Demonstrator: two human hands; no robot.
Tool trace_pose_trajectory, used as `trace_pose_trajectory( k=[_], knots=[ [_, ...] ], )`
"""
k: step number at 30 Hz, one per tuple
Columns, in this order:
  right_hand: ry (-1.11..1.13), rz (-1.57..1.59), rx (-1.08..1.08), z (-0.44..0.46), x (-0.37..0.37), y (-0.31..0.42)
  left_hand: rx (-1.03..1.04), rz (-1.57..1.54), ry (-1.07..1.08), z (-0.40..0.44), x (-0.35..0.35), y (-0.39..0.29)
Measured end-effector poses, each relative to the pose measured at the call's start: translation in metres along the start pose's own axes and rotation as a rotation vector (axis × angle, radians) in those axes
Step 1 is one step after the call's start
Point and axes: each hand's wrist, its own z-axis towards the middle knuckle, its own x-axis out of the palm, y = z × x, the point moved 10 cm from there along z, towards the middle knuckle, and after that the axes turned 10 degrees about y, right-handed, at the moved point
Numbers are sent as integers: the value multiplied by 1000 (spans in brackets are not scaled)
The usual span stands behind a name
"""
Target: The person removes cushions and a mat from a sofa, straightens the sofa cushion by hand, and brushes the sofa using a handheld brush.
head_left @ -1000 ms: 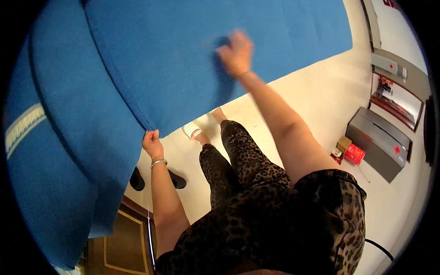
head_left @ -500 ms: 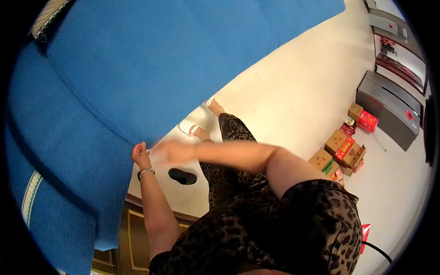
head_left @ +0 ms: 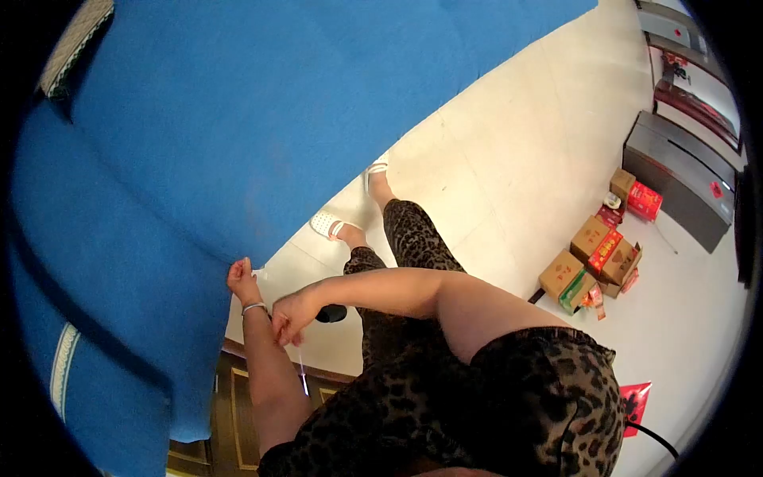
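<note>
A large blue fabric cover (head_left: 318, 95) spreads over a sofa-like or bed-like shape at the left and top. At its lower corner, my left hand (head_left: 242, 280) is closed in a pinch on the cover's edge, with a small white bit beside the fingertips. A silver bracelet (head_left: 253, 307) circles that wrist. My right hand (head_left: 292, 316) is closed just right of the left wrist, fingers pointing down. Below it hangs a thin pale strip with a bright end (head_left: 304, 383); what exactly the fingers hold is too small to tell.
White clogs (head_left: 326, 224) are on my feet near the cover's edge. A black shoe (head_left: 331, 314) lies partly behind my right forearm. Cardboard boxes (head_left: 566, 274) and a grey cabinet (head_left: 675, 187) stand at the right. Dark panelled wood (head_left: 238, 405) is below my left arm.
My right hand, blurred beside the left fingertips before, has come down and toward me, beside the left wrist. My left hand stays at the cover's corner, slightly lower in view.
</note>
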Motion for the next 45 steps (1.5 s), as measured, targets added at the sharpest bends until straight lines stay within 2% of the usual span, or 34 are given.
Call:
trace_pose_trajectory(
  k=[1, 4, 5, 6, 8, 10, 14, 17, 20, 23, 25, 27, 28, 29, 31, 34, 36, 39, 40, 41, 42, 43, 44, 45],
  knots=[
    [145, 48, -57, 0, 28, 10, 14, 29, 27, 3, 0, -2],
    [-463, 108, -174, -29, -115, -14, -5, -31, -28, 4, -2, 9],
    [-753, -7, -38, -48, -172, -55, -6, -28, -53, 2, -2, 5],
    [-987, -158, 11, -80, -231, -62, -16, -20, -54, 1, 0, 1],
    [-1281, -361, 94, -118, -302, -85, -38, -9, -66, -5, 2, -4],
    [-1318, -319, 230, -124, -328, -123, -32, -8, -52, -6, 0, -3],
    [-1263, -367, 161, -115, -323, -127, -21, 13, -30, 11, -13, 19],
    [-1244, -374, 106, -112, -319, -134, 164, 62, -80, 4, -13, 5],
    [-1187, -470, 56, -106, -319, -130, 174, 62, -381, -25, -23, 5],
    [-1153, -615, 37, -96, -315, -123, 302, 346, -513, -108, 59, -125],
    [-1131, -661, 81, -90, -312, -120, 541, 523, -408, -104, 102, -163],
    [-800, -600, 277, -82, -292, -113, 758, 720, -333, -100, 146, -224],
    [-424, -433, 281, -58, -244, -135, 821, 771, -311, -86, 157, -244],
    [-170, -390, 42, -56, -179, -127, 883, 820, -289, -68, 165, -262],
    [-4, -429, -40, -82, -126, -110, 767, 910, -250, -23, 173, -289],
    [-192, -179, -223, -82, -184, -72, 500, 1081, -175, 23, 181, -283],
    [-869, -345, -107, -93, -281, -73, 515, 1091, -182, 34, 177, -275],
    [-1084, -470, 102, -80, -269, -74, 456, 1123, -146, 37, 175, -273],
    [-332, -342, 223, -37, -203, -92, 429, 1132, -125, 38, 177, -274],
    [32, -136, 67, -46, -113, -84, 419, 1144, -125, 37, 175, -273],
    [424, -63, 23, -66, -35, -80, 411, 1154, -126, 38, 174, -271],
    [659, -40, 14, -86, 7, -77, 414, 1159, -130, 42, 176, -272],
    [765, 1, -4, -98, 21, -73, 402, 1178, -133, 44, 174, -271],
    [701, 42, -55, -95, -3, -60, 390, 1193, -138, 47, 173, -269]
  ],
)
